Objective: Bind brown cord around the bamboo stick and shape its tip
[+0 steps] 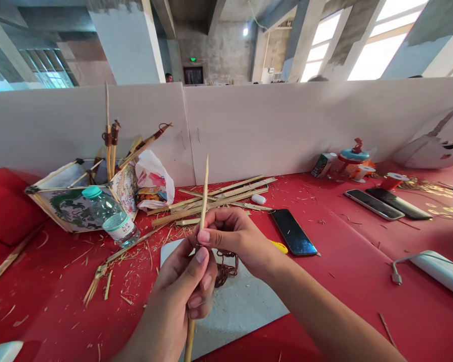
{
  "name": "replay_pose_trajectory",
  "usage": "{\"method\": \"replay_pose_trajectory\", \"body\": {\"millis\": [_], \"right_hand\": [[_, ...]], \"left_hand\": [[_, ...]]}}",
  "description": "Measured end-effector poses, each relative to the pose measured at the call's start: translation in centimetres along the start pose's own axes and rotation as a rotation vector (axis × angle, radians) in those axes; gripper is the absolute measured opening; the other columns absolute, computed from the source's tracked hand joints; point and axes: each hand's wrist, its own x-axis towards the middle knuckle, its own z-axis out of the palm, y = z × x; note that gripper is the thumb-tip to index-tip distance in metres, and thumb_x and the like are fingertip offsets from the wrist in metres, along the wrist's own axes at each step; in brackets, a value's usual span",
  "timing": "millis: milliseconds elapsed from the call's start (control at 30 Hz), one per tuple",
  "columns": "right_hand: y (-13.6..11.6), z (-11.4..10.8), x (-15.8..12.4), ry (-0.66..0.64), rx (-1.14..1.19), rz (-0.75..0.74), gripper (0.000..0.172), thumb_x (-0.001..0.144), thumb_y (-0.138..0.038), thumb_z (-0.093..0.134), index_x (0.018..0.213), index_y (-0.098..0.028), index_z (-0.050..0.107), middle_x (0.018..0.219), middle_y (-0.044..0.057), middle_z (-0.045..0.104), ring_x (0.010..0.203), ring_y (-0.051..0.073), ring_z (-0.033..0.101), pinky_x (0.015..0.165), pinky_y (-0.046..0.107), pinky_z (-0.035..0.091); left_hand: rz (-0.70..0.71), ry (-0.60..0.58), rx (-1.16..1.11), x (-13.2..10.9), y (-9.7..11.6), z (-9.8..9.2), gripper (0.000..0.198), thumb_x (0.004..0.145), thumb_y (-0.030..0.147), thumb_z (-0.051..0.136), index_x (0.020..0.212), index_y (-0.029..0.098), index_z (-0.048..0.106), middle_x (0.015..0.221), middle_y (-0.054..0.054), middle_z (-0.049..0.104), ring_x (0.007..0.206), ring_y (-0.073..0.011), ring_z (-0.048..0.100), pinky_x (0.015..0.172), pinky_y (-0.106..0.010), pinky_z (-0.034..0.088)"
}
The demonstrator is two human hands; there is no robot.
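Note:
Upright in front of me is a thin pointed bamboo stick (205,196), its lower end showing below my fist. My left hand (183,281) is wrapped round its middle. Just above, my right hand (234,234) pinches the stick between thumb and fingers. A tangle of dark red cord (226,271) hangs or lies behind my right wrist, over a pale board (245,311); whether my fingers also hold an end of it is hidden. Farther back lies a pile of split bamboo strips (219,198).
At left stand a paper-covered frame box (70,201) with cord-wrapped sticks, a water bottle (115,223) and a plastic bag (156,176). A phone (294,232) and a yellow cutter (279,246) lie right. Shavings litter the red table (343,301); a partition (249,130) closes the back.

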Motion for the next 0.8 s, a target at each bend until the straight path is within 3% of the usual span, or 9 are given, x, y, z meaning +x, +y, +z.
{"method": "replay_pose_trajectory", "body": {"millis": [267,367,467,567,800], "right_hand": [[-0.1,-0.7,0.2,-0.027,-0.084,-0.052,0.028,0.083,-0.043,0.081,0.082,-0.017,0.072,0.061,-0.006,0.054,0.051,0.006,0.031,0.044,0.024,0.02],[-0.4,-1.0,0.3,-0.052,-0.143,-0.105,0.028,0.084,-0.043,0.081,0.082,-0.016,0.073,0.062,-0.006,0.051,0.053,0.007,0.033,0.046,0.025,0.022],[-0.5,-1.0,0.3,-0.079,-0.232,-0.138,0.028,0.088,-0.043,0.076,0.084,-0.016,0.074,0.062,-0.006,0.048,0.055,0.008,0.033,0.05,0.026,0.024],[-0.3,-1.1,0.3,-0.063,-0.315,-0.158,0.03,0.092,-0.044,0.072,0.082,-0.016,0.071,0.064,-0.005,0.046,0.059,0.009,0.034,0.053,0.027,0.026],[0.0,-1.4,0.2,-0.04,-0.607,-0.187,0.03,0.096,-0.042,0.065,0.084,-0.015,0.07,0.068,-0.003,0.049,0.063,0.01,0.04,0.057,0.026,0.033]], "left_hand": [[-0.006,0.104,-0.071,-0.3,0.7,-0.2,0.047,0.071,0.055,0.088,0.086,0.017,0.064,0.058,0.008,0.041,0.048,-0.0026,0.024,0.043,-0.018,0.02],[0.019,0.102,-0.101,-0.4,1.1,-0.4,0.043,0.073,0.051,0.088,0.085,0.017,0.064,0.057,0.009,0.036,0.049,-0.0038,0.019,0.043,-0.019,0.019],[0.036,0.07,-0.106,-0.2,1.2,-0.6,0.05,0.079,0.053,0.083,0.068,0.018,0.048,0.056,0.009,0.029,0.049,-0.0045,0.012,0.042,-0.021,0.016],[0.087,0.057,-0.084,0.0,1.3,-0.8,0.058,0.085,0.052,0.078,0.066,0.019,0.035,0.057,0.009,0.024,0.049,-0.005,0.009,0.042,-0.021,0.014],[0.239,0.136,-0.11,0.0,3.7,-1.2,0.024,0.097,0.04,0.066,0.092,0.017,0.063,0.069,0.006,0.043,0.047,-0.0029,0.024,0.039,-0.016,0.025]]}}
